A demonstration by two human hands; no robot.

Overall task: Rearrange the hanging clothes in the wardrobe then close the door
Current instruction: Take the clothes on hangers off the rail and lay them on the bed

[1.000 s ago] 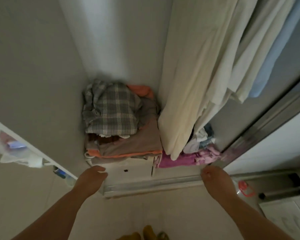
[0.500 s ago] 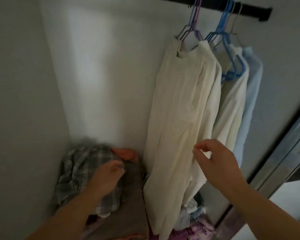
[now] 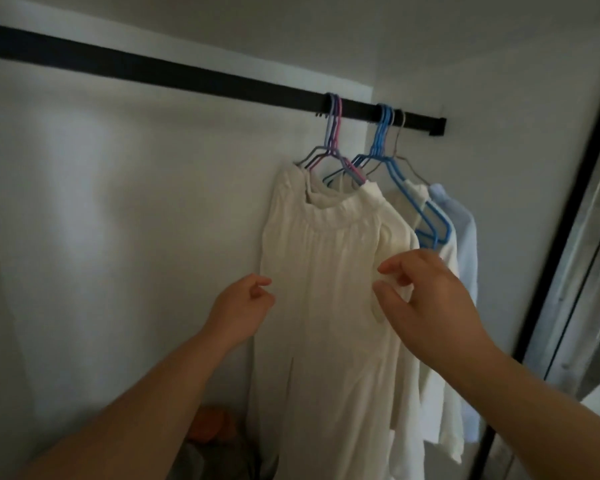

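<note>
Several garments hang bunched at the right end of a black rail (image 3: 187, 72) inside the wardrobe. The front one is a long cream garment (image 3: 326, 271) on purple and pink hangers (image 3: 334, 133). Behind it hang a white shirt (image 3: 448, 261) on blue hangers (image 3: 381, 133) and a light blue shirt (image 3: 465, 233). My left hand (image 3: 243, 304) is raised at the cream garment's left edge, fingers loosely curled, holding nothing. My right hand (image 3: 426, 303) is at the garment's right side, thumb and fingers apart and touching the cloth.
The sliding door's metal frame (image 3: 586, 244) runs down the right edge. Folded clothes, one orange (image 3: 212, 424), lie at the bottom of the wardrobe beneath my left arm. The rail's left stretch carries no hangers, in front of the white back wall (image 3: 118, 220).
My view has swung up from the wardrobe floor to the rail. Both hands have risen from low by the folded pile to the cream garment's sides.
</note>
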